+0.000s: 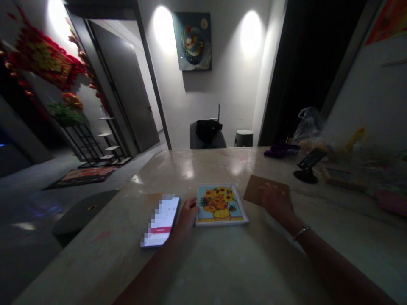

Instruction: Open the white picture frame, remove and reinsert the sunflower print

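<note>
A small white-framed sunflower picture (219,203) lies face up on the table in front of me. My left hand (188,212) has its fingers curled on the left edge of the frame. To the right of the picture is a thin brown board (253,189), nearly flat on the table. My right hand (276,200), with a bracelet at the wrist, reaches over the board's right part, fingers bent down onto it. The fingertips are partly blurred, and whatever is beneath the palm is hidden. Just left of my left hand lies a phone (163,224) with its screen lit.
The pale stone table (219,262) carries a black phone stand (307,174), a purple item (280,151) and a blurred clutter with a plastic bag (308,123) on the right. A chair (193,137) stands at the far edge, a stool (82,212) at the left.
</note>
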The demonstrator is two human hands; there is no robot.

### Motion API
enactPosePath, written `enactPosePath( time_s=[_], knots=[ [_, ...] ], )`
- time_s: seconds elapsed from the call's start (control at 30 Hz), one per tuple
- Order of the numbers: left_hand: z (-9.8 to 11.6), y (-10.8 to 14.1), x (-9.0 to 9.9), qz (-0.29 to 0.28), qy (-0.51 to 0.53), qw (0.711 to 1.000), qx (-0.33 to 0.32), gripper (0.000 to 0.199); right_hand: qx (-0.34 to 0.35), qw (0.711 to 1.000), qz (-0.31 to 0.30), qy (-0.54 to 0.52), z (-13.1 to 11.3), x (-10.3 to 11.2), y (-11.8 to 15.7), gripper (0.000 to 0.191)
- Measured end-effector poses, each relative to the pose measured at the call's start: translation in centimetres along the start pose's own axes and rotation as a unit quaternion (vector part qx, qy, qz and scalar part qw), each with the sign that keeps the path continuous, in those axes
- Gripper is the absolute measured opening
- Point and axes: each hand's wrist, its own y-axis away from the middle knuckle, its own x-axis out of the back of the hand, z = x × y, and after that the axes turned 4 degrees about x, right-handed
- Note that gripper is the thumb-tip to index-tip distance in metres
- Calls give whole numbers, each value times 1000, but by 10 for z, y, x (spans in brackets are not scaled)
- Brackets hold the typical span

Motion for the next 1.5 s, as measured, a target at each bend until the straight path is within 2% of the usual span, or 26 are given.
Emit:
enactPosePath(
  time_s=[0.1,0.27,0.4,0.67,0.77,1.1,1.4,1.5],
  knots=[
    [0,3,-2,-43,80,994,64,29,112,988,6,-102,-25,-6,5,32],
    [-3,6,-6,-138,149,971,129,24,208,948,-12,-240,-61,-9,21,38],
    [-6,7,-10,-168,162,961,149,24,209,933,-36,-289,-67,-5,26,46],
    [-9,8,-14,-183,167,956,154,21,262,912,-72,-307,-66,-1,29,58],
    [-8,9,-16,-178,169,958,147,19,273,908,-63,-310,-69,1,30,60],
    [-9,9,-17,-183,155,961,135,16,250,908,-36,-334,-73,0,31,53],
    [-9,9,-18,-200,138,963,114,17,234,909,-73,-337,-84,9,33,68],
    [-9,8,-18,-198,129,966,107,20,220,908,-60,-350,-87,9,34,65]
  ],
)
